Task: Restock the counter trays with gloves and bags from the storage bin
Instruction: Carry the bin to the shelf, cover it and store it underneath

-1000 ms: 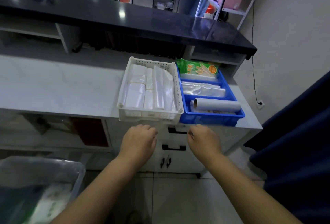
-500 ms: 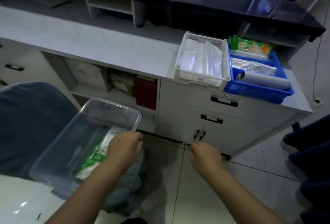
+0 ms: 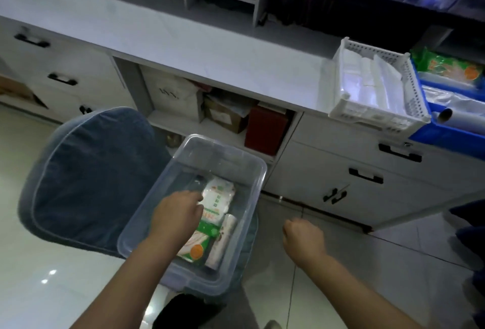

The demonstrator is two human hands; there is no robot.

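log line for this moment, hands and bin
stage: picking from storage bin | left hand: in bin, over glove packet | right hand: empty, above floor

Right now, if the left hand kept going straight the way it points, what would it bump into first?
The white-and-green pack lying in the clear storage bin. The left hand has its fingers right at the pack's edge, perhaps touching it; depth is unclear.

The left hand point(image 3: 178, 217) is reaching forward and down, back facing up, its fingers point(image 3: 193, 197) bending away with the tips out of sight. To the right of those fingers, the right hand point(image 3: 304, 239) is hovering, loosely curled around nothing.
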